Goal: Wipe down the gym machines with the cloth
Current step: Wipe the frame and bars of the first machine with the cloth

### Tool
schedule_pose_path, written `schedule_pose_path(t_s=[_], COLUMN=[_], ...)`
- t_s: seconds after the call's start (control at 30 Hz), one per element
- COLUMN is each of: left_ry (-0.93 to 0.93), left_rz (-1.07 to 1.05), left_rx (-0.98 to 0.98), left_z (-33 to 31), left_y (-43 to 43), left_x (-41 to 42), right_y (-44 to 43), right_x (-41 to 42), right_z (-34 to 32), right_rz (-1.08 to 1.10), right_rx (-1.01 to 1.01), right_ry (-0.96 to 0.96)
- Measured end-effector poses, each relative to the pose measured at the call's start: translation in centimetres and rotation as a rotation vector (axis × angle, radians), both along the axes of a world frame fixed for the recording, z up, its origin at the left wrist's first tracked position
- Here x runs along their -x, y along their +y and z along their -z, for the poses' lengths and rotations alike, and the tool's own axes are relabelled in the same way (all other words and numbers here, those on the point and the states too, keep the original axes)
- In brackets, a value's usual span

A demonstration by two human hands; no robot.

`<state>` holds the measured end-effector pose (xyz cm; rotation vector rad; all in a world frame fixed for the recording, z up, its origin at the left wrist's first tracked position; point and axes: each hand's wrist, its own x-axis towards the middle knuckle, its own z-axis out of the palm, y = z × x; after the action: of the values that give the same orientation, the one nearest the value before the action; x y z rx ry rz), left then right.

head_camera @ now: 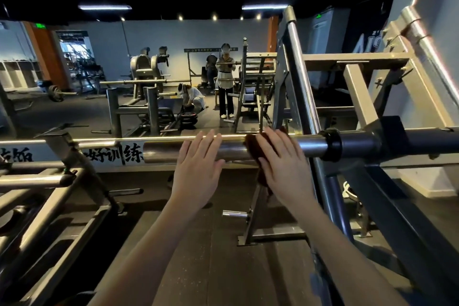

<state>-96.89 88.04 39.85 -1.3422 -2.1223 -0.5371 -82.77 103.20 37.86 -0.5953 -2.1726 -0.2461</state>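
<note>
A thick steel bar sleeve (164, 153) runs across the middle of the view, joined at its right end to a black collar (330, 144) on the machine frame. A dark brown cloth (255, 149) is draped over the bar. My right hand (280, 164) lies flat on the cloth with straight fingers, pressing it against the bar. Just left of it, my left hand (198, 166) rests on the bare bar with fingers straight and slightly spread, holding nothing.
Slanted chrome guide rods (301, 77) and a beige frame (355, 62) rise at the right. Grey machine tubes (49, 176) lie low on the left. A mirror behind the bar reflects racks, weight plates (188, 119) and people (225, 82).
</note>
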Motion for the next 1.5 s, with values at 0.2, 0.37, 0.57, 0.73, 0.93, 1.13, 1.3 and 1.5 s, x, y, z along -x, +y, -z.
schedule_pose_path(t_s=[0.2,0.37,0.57,0.73,0.93,1.13,1.3,1.5], left_ry=[0.021,0.03,0.049,0.054,0.014,-0.052,-0.199,-0.379], left_rz=[0.017,0.001,0.023,-0.01,-0.006,0.256,0.498,0.649], left_rx=[-0.025,-0.046,-0.065,-0.049,0.036,0.018,0.179,0.492], left_z=[0.1,0.0,-0.1,-0.1,-0.7,0.2,5.6,13.5], left_y=[0.2,0.4,0.2,0.4,0.3,-0.2,1.0,7.3], left_x=[0.4,0.1,0.1,-0.4,-0.4,-3.0,-6.4,-10.0], right_y=[1.9,-0.8,2.8,-0.2,0.5,-2.2,-5.5,-5.0], right_x=[-2.2,0.1,-5.3,-1.5,-4.3,-5.9,-10.2,-14.2], right_z=[-0.1,-0.7,-0.8,-1.9,-2.0,0.5,8.7,16.3], right_rz=[0.248,0.082,0.185,0.116,0.146,0.142,0.219,0.376], right_rx=[0.209,0.143,0.125,0.171,0.152,0.292,0.717,0.875], right_ry=[0.211,0.049,0.038,0.027,-0.008,0.15,0.267,0.204])
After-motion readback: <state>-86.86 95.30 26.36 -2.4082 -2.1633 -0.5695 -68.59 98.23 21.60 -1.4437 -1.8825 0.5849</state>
